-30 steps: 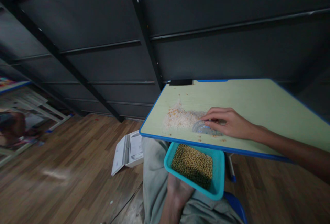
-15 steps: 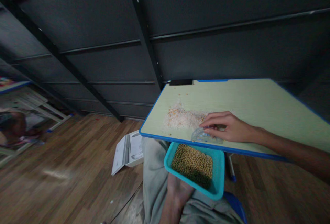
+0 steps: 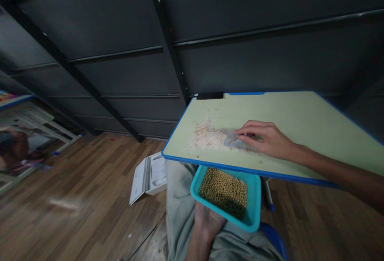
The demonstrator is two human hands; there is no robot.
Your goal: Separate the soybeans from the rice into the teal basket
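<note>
My right hand (image 3: 265, 137) pinches a clear, half-round plastic protractor (image 3: 235, 141), which lies flat on the pale green table at the edge of a spread of white grains (image 3: 207, 139). Orange-yellow bits are mixed into the grains, mostly at their left and far side. Below the table's front edge, a turquoise plastic basket (image 3: 255, 197) rests over my lap, tilted slightly. Round tan beans (image 3: 225, 187) fill much of it, greenish-looking at the near side. My left hand (image 3: 207, 219) supports the basket from beneath; its fingers are hidden under the bottom.
A blue-edged table (image 3: 294, 121) stands against a dark panelled wall (image 3: 270, 45). On its far left edge lies a flat black object (image 3: 210, 95). An open white box (image 3: 150, 173) sits on the wooden floor (image 3: 99, 197). Another person's limb (image 3: 18, 147) shows at far left.
My right hand has slid the protractor slightly away from the front edge, toward the grains. A few bits now show on the table where it was. My left hand and the basket stay put.
</note>
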